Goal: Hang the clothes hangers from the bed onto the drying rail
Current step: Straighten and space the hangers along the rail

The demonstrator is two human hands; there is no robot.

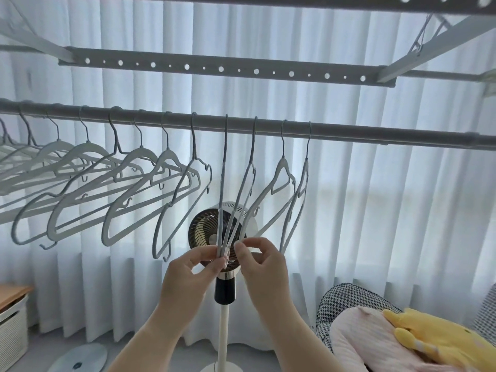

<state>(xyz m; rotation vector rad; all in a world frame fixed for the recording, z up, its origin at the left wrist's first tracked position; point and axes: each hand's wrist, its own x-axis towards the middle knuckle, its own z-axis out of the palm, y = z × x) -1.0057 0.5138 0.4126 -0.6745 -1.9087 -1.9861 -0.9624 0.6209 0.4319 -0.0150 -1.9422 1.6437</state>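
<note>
I see my left hand (pixel 192 268) and right hand (pixel 259 261) side by side, each pinching the hangers' (pixel 223 200) bunched lower ends; the hooks sit directly above on the rail (pixel 349 132).

Leftmost hangers (pixel 10 181) cut by edge; fan (pixel 204 232) partly hidden.

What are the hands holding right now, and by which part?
Both the left hand and right hand pinch the bottom ends of grey hangers whose hooks sit on the drying rail.
</note>
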